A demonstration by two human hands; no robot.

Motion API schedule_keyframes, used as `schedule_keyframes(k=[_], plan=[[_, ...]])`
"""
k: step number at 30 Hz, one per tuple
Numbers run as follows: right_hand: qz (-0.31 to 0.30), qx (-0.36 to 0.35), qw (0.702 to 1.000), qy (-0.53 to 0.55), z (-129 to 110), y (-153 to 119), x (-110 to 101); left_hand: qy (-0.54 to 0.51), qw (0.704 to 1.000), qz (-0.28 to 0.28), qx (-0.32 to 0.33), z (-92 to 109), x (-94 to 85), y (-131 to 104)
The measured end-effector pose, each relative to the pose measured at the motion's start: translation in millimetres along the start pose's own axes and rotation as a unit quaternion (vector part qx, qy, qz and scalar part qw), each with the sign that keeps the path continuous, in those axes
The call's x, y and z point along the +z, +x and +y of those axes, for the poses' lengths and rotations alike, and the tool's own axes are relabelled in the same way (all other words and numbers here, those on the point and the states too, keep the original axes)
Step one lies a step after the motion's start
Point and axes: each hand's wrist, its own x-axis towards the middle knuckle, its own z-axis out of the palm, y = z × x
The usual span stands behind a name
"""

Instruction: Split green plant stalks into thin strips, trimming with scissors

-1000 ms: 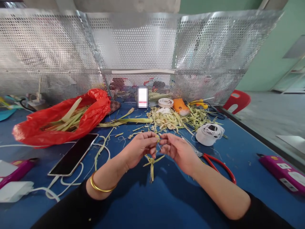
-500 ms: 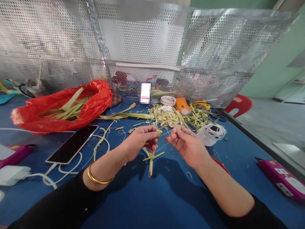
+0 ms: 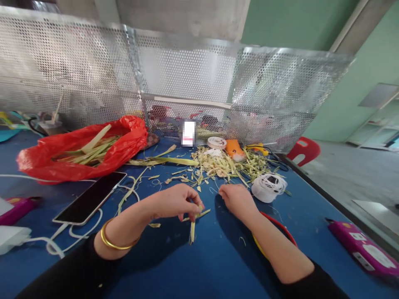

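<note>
My left hand (image 3: 179, 201) pinches a small piece made of pale yellow-green dried leaf strips (image 3: 192, 232) between thumb and fingertips, just above the blue table. One strip hangs down and another sticks out to the right; my fingers hide the upper part. My right hand (image 3: 239, 202) is low over the table, back upward and fingers curled together. Whatever its fingertips hold, if anything, is hidden. To its right stands a spool of white thread (image 3: 268, 189). Beyond both hands lies a heap of leaf scraps (image 3: 215, 164).
On the left are a red plastic bag (image 3: 40, 162) of leaf strips, a phone (image 3: 90, 199) and white cables. A tape roll (image 3: 216, 143) and an orange packet (image 3: 234, 149) stand behind the scraps. A purple power strip (image 3: 363, 247) lies right. Perforated silver sheeting (image 3: 187, 62) closes the back.
The view has tilted up. My left hand has lowered with the leaf-strip piece. My right hand has turned back upward, and the thread line between the hands no longer shows.
</note>
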Motion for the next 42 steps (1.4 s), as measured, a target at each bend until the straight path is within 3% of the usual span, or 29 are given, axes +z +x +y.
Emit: schedule_keyframes(k=[3, 7, 11, 16, 22, 36, 42], plan=[[0.030, -0.015, 0.999, -0.020, -1.1, -0.8, 4.6, -0.010, 1.000, 0.000, 0.001, -9.1, 4.9, 7.8], [0.203, -0.037, 0.978, -0.024, -0.1, -2.8, -3.7, -0.104, 0.986, 0.126, 0.025, -9.2, 8.9, 14.3], [0.329, -0.041, 0.939, 0.089, -10.9, -7.2, -14.8, -0.254, 0.943, 0.212, 0.021, -4.3, 14.4, 15.5], [0.298, -0.015, 0.917, 0.265, -32.2, -16.0, -13.0, -0.374, 0.902, 0.215, 0.027, -6.4, 28.5, 17.2], [0.284, -0.017, 0.926, 0.246, -43.0, -21.9, -4.6, -0.429, 0.874, 0.215, 0.070, -9.8, 42.2, 18.3], [0.235, 0.009, 0.896, 0.377, -50.7, -23.0, -6.4, -0.385, 0.874, 0.289, 0.066, -9.6, 49.8, 18.5], [0.255, 0.013, 0.878, 0.405, -51.6, -24.1, -4.1, -0.381, 0.875, 0.295, 0.052, -9.3, 51.1, 18.6]])
